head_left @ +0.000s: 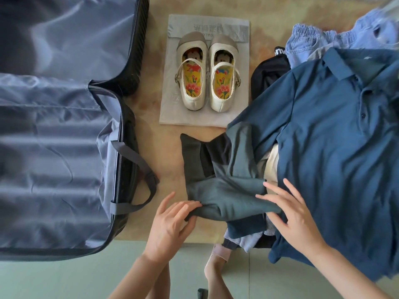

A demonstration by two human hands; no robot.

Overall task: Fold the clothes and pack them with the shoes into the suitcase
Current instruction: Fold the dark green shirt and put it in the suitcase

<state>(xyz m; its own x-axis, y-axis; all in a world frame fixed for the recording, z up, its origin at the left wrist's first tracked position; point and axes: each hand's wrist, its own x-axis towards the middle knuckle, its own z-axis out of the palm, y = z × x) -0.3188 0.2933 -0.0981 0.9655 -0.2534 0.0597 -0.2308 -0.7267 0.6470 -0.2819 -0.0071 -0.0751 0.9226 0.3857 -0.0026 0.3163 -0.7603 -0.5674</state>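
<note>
A grey-green garment, half folded into a thick band, lies on the tan surface in front of the person, its long axis running left to right. The left hand pinches its left end. The right hand lies spread on its right end, beside a blue polo. Cream strap shoes with floral insoles sit side by side on a grey bag, toes pointing away. The bag's print is upside down and I can't read it. The suitcase lies open at the left.
</note>
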